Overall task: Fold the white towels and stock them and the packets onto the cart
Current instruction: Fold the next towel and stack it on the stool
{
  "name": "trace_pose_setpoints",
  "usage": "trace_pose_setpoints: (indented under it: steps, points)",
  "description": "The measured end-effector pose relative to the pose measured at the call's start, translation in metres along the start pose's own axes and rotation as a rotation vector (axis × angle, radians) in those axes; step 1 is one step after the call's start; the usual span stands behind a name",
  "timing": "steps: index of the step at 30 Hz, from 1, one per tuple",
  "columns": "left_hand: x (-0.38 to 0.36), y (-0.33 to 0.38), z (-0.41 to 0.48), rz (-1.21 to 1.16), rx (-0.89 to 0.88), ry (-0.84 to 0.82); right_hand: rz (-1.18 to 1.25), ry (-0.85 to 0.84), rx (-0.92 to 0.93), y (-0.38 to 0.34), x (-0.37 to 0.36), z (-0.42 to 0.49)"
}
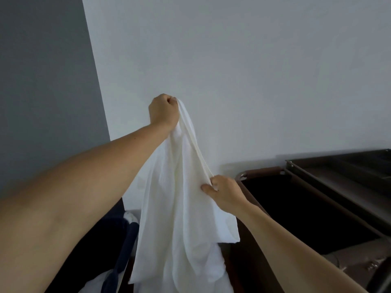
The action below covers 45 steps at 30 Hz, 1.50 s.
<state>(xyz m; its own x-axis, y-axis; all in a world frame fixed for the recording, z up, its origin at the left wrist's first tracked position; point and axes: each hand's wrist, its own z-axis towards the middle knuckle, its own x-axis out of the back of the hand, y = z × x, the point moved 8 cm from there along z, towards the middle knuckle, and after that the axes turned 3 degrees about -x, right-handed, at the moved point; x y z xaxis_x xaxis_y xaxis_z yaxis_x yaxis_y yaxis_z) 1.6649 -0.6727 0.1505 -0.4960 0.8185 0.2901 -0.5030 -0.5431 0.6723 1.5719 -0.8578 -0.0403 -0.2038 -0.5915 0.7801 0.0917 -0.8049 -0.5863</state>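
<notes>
Pale wall fills the view ahead, with the dark cart (330, 187) low on your right. Your left hand (163, 112) has its fingers closed on a bunched corner of the white towel (179, 208), held high; your right hand (225, 192) pinches the hem lower down. It hangs limp and creased, so it looks light and soft. Slide along that firmer hem to the next corner, since loose cloth will sag.

No legible text, label, brand, number or sign anywhere in view.
</notes>
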Motion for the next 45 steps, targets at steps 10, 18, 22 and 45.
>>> trace_pose_setpoints:
  steps: [10, 18, 22, 45]
  points:
    - [0.018, -0.011, 0.037, 0.056, 0.045, 0.088, -0.158, -0.074, -0.035, 0.076, -0.036, -0.053]
    - [0.021, -0.034, 0.042, 0.133, 0.089, 0.086, -0.041, 0.165, -0.087, 0.1, 0.004, -0.071]
    - [0.025, -0.048, 0.038, 0.154, 0.109, 0.07, 0.199, 0.335, -0.194, 0.111, 0.042, -0.079]
    - [-0.047, -0.063, -0.077, 0.133, 0.235, -0.282, 1.175, 0.256, -0.597, 0.082, 0.044, -0.029]
